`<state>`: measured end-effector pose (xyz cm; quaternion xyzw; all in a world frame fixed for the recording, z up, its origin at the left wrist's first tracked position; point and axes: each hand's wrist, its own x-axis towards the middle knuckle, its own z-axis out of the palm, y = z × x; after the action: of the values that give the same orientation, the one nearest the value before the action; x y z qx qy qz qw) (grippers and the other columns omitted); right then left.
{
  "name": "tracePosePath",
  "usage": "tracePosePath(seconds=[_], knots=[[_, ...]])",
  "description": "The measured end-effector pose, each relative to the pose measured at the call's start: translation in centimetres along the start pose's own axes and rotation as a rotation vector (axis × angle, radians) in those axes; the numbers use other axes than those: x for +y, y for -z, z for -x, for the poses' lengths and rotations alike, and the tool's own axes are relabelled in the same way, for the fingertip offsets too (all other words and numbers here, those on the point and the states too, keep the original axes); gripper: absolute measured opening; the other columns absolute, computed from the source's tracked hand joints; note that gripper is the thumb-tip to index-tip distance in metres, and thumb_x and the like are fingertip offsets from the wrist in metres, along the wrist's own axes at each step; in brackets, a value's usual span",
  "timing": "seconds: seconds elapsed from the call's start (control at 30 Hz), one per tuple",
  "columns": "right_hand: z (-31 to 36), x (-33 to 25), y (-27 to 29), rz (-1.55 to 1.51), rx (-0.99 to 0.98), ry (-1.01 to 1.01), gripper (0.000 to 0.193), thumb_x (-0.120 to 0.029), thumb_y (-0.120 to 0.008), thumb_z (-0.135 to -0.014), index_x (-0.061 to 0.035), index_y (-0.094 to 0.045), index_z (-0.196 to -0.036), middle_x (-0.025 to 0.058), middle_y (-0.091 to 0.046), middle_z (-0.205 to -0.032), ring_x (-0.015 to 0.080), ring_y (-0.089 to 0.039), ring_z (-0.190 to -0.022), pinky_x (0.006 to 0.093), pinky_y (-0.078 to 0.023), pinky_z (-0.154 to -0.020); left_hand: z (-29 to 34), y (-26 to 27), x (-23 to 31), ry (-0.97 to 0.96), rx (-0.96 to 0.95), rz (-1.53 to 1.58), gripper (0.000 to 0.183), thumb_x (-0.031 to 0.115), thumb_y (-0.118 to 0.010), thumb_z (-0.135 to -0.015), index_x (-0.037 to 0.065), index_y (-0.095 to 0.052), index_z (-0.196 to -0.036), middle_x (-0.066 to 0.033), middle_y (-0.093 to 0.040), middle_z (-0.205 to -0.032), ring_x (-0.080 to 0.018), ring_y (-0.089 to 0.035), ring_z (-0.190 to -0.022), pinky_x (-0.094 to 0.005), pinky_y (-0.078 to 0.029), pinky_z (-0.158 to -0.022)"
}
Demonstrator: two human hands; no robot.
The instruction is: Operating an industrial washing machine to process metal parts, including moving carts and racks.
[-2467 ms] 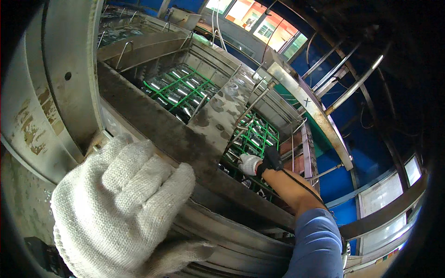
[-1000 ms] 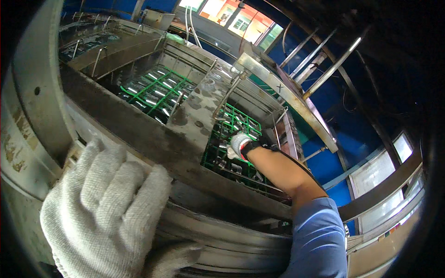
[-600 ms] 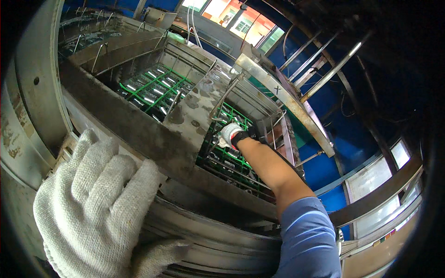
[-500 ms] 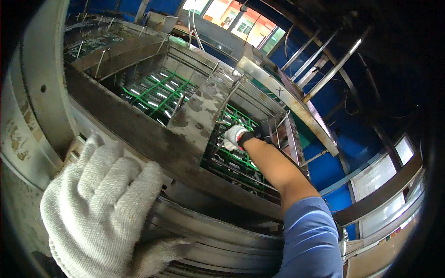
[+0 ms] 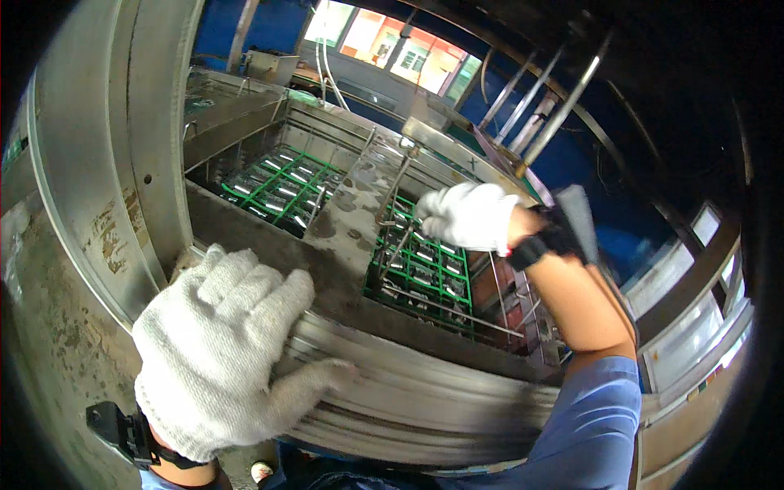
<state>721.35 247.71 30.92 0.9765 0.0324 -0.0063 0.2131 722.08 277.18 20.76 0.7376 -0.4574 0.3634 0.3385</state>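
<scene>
My left hand [image 5: 216,339], in a white knitted glove, lies on the near metal edge [image 5: 408,384] with its fingers stretched forward and the thumb out to the side. Over the right-hand tank, my right hand [image 5: 469,214] is raised in a similar glove. Its fingers look bent but are smeared by motion, so their grip is unclear. Below it, a green grid rack [image 5: 445,273] with rows of shiny, clear-looking pieces sits down in the tank. A thin metal rod [image 5: 398,249] slants beneath the right fingertips. Both wrists carry black straps.
Left of a wet metal divider [image 5: 351,192], a second green rack [image 5: 282,188] sits in another tank. An upright metal post [image 5: 151,155] stands at left. A metal beam [image 5: 457,151] and several pipes [image 5: 563,110] hang over the right side.
My right hand has lifted up and right, away from the rack in the right-hand tank. My left hand now appears lower against the near edge. The whole view has shifted.
</scene>
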Motion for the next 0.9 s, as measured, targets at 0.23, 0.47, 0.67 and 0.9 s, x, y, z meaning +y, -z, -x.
tracePosePath(seconds=[0.23,0.47,0.67,0.9], knots=[[15.9,-5.1,7.4,0.074,0.316,-0.194,0.03,-0.032,-0.056,-0.091,-0.009,-0.061,-0.11,0.0142,-0.068,-0.09,0.0308,-0.066,-0.082,0.0377,-0.052,-0.072,0.4,0.9,0.9,0.001,-0.044,-0.03,0.056,0.03,-0.081,-0.053,0.004,-0.066,-0.1,-0.0158,-0.065,-0.095,-0.0363,-0.063,-0.093,-0.0432,-0.049,-0.088],[32.4,-12.4,4.8,-0.114,0.484,-0.823,0.031,-0.025,-0.062,-0.085,-0.005,-0.062,-0.109,0.0165,-0.066,-0.086,0.0313,-0.066,-0.082,0.0376,-0.051,-0.073,1.5,0.1,1.1,-0.038,-0.005,-0.003,0.047,0.026,-0.077,-0.064,0.001,-0.066,-0.103,-0.0227,-0.065,-0.103,-0.0391,-0.061,-0.103,-0.044,-0.047,-0.093],[40.0,-14.7,0.9,-0.078,0.536,-1.196,0.046,-0.03,-0.063,-0.084,-0.0021,-0.056,-0.12,0.0184,-0.064,-0.105,0.0289,-0.063,-0.097,0.0365,-0.048,-0.087,1.5,-0.1,1.8,0.094,-0.085,-0.142,0.049,0.035,-0.065,-0.083,-0.002,-0.063,-0.114,-0.0221,-0.061,-0.118,-0.0324,-0.053,-0.119,-0.0369,-0.037,-0.104],[41.3,-6.1,-5.6,0.059,0.441,-1.231,0.075,-0.053,-0.061,-0.082,0.0007,-0.046,-0.132,0.0227,-0.052,-0.129,0.035,-0.049,-0.122,0.039,-0.038,-0.102,9.5,-0.6,4.8,-0.087,0.212,0.422,0.035,0.008,-0.049,-0.092,-0.004,-0.056,-0.124,-0.0206,-0.057,-0.124,-0.0302,-0.054,-0.114,-0.0385,-0.038,-0.101]])
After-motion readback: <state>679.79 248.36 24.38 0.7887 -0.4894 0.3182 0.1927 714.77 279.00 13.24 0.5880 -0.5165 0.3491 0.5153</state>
